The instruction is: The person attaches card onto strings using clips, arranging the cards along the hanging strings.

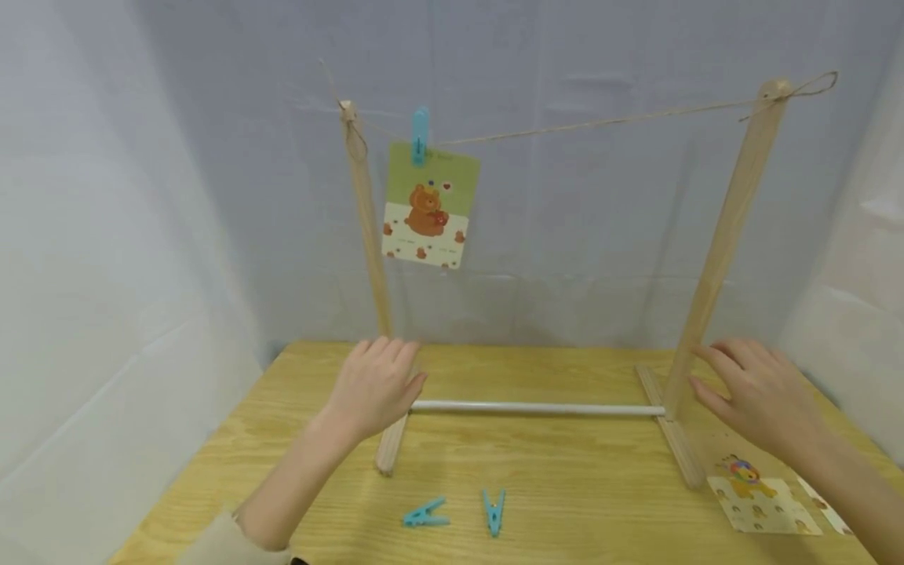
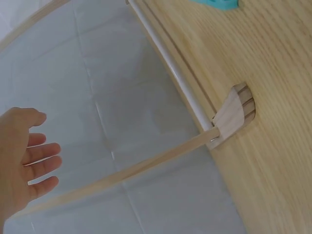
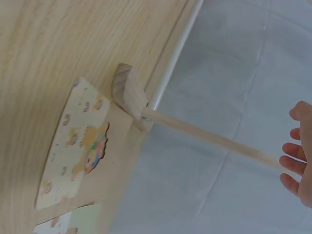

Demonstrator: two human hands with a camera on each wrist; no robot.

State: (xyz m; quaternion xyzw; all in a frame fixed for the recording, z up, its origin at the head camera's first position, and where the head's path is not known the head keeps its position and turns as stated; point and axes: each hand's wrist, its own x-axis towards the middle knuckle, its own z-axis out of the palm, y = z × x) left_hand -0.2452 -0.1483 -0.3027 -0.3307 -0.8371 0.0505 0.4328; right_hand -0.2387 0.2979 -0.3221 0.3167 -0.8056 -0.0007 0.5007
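Observation:
My left hand (image 1: 374, 386) is raised by the lower part of the left wooden post (image 1: 367, 224), its fingers loosely bent around nothing. By the right wooden post (image 1: 727, 212) is my right hand (image 1: 756, 396), thumb and fingers apart, holding nothing. In the right wrist view its fingertips (image 3: 291, 165) overlap the post. A twine line (image 1: 600, 123) runs between the post tops. From its left part hangs a green and cream bear card (image 1: 431, 208), held by a blue clothespin (image 1: 420, 137). Beneath the right forearm lies a lion card (image 1: 763, 502).
Two more blue clothespins, one on its side (image 1: 426, 514) and one pointing forward (image 1: 494, 512), lie on the front of the wooden table (image 1: 565, 463). A white rod (image 1: 537, 408) joins the stand's feet. Another card (image 1: 826, 506) lies partly hidden beside the lion card.

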